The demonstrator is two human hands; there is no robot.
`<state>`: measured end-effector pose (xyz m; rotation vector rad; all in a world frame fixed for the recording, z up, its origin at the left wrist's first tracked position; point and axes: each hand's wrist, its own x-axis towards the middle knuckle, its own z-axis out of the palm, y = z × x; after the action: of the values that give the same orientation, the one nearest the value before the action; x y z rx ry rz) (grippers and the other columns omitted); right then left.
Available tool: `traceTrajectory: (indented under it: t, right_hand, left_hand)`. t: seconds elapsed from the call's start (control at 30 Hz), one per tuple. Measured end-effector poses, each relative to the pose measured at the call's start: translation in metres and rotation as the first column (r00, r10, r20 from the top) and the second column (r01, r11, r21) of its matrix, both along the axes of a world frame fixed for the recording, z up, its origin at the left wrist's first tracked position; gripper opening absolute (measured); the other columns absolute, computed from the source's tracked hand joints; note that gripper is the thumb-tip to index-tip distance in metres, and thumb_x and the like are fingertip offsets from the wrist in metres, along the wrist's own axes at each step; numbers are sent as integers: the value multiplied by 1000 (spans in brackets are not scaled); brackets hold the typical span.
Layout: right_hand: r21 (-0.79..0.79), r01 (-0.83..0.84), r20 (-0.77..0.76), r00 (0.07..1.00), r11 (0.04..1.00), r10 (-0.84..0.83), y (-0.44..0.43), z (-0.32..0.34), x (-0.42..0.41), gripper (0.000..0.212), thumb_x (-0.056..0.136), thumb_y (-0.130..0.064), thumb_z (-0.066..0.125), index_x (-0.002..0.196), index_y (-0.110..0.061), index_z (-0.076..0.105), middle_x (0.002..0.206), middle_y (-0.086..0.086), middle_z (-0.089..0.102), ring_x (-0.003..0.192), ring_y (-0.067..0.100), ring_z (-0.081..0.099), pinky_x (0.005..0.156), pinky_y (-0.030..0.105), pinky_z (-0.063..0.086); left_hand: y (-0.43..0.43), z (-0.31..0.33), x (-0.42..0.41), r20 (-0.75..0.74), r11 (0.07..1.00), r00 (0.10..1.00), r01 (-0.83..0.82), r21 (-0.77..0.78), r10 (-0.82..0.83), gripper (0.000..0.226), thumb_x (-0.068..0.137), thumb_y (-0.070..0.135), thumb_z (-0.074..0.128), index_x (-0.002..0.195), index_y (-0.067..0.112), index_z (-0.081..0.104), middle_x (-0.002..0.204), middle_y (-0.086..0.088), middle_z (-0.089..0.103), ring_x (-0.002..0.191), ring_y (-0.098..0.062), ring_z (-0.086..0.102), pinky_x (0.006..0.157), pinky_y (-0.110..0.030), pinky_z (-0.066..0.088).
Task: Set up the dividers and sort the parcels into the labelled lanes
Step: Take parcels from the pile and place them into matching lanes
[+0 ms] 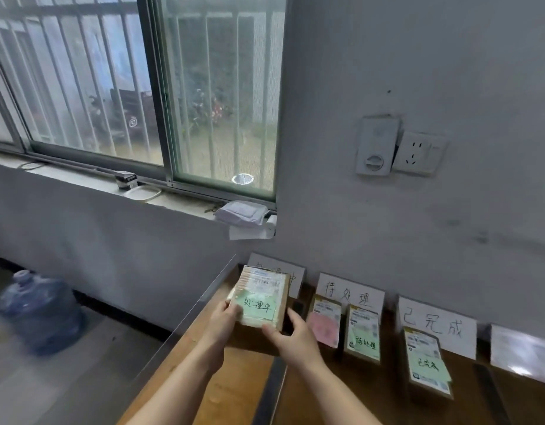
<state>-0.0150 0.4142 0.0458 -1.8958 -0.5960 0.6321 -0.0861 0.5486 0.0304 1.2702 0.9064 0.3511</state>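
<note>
Parcel [260, 297] with the green note [259, 306] sits lower middle of frame, gripped from both sides: left hand [226, 315] on its left edge, right hand [291, 335] at the near corner. It's up by the leftmost label card [297, 279], guessing to match lanes.

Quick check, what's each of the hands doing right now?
Left hand: holding the green-note parcel by its left edge.
Right hand: holding the same parcel at its lower right corner.
</note>
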Motion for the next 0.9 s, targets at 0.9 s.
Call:
traceTrajectory:
  t: [0.9]
  right_hand:
    - [-344, 348, 146, 937, 872, -317, 82, -87, 47, 50, 93, -14, 56, 140, -17, 41, 132, 0, 58, 116, 19, 57, 79, 25, 53]
  left_hand:
    - [55, -68, 58, -190, 943, 953, 271, 191, -235, 53, 94, 4, 57, 143, 17, 45, 122, -2, 67, 106, -13, 65, 65, -18, 55]
